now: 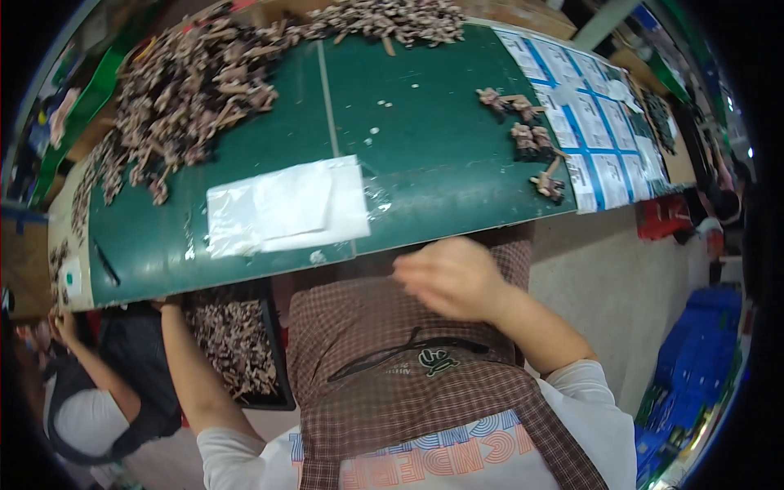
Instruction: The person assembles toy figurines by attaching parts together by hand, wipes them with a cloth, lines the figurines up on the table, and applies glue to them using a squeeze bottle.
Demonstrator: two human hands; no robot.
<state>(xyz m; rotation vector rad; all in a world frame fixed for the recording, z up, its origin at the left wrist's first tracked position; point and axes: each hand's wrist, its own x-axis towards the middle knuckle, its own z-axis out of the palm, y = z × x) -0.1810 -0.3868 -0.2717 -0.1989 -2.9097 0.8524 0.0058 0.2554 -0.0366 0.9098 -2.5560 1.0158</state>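
My right hand [453, 278] is over my lap, just below the front edge of the green table [425, 147]. Its fingers are bent and pressed together, a little blurred, and anything between them is hidden. My left hand [169, 302] reaches to the table's front edge at the left, its fingers out of sight there. Beside my left forearm stands a black tray [282, 380] full of small beige and dark pieces [237, 347]. On the table in front of me lie white sheets [294, 204] and a clear plastic bag [233, 224].
A large heap of small flesh-and-black pieces [196, 90] covers the table's far left. A few similar pieces [531, 140] lie at the right, beside papers under blue tape [600, 122]. A black pen [106, 263] lies at left, near another person [106, 392]. Blue crates [694, 351] stand at right.
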